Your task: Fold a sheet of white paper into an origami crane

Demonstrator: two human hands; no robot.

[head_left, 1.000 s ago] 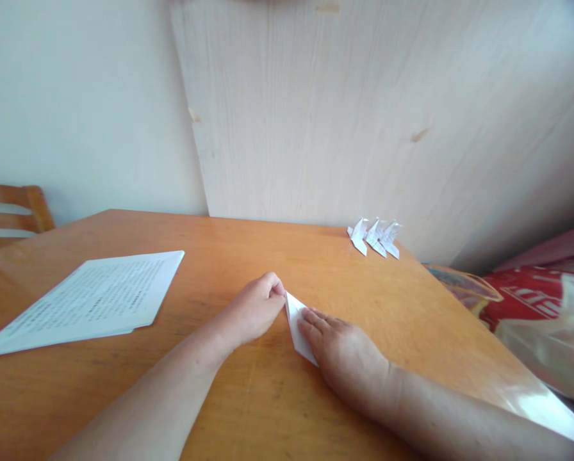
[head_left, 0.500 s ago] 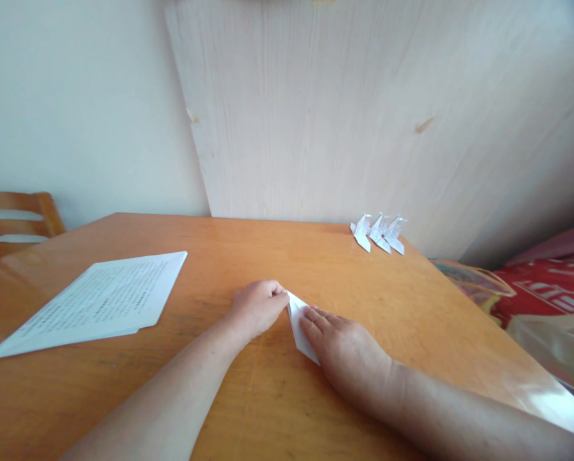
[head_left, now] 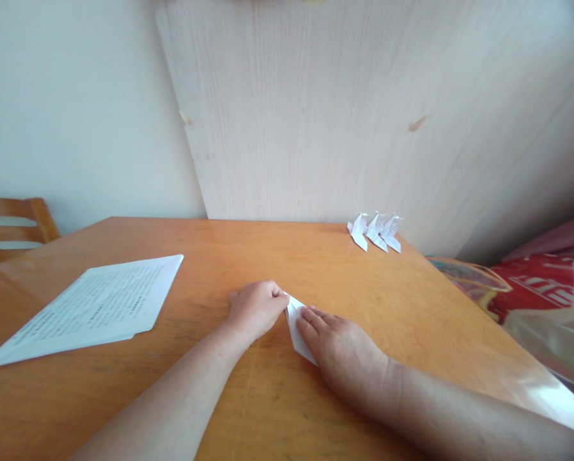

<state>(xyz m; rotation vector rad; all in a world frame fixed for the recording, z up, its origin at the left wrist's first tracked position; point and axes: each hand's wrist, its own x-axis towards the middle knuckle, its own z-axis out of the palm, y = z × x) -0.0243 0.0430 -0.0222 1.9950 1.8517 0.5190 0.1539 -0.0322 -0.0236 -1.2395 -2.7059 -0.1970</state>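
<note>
A small white folded paper (head_left: 296, 333) lies on the wooden table in front of me, long and narrow with a pointed far end. My left hand (head_left: 261, 308) is closed, pinching that point between thumb and forefinger. Across the right side of the paper rests my right hand (head_left: 342, 352), its fingers stretched out flat and pressing the paper down. Part of the paper is hidden under the right hand, and the right thumb is out of sight.
At left lies a stack of printed sheets (head_left: 99, 298) on the wooden table (head_left: 210, 256). Three folded paper birds (head_left: 376, 232) stand near the far right corner. A wooden chair (head_left: 15, 211) is beyond the left side; red and clear plastic bags (head_left: 537, 288) are off the right edge.
The view has shifted slightly, moving the scene a little to the left. Both hands stay on the folded paper in nearly the same pose.
</note>
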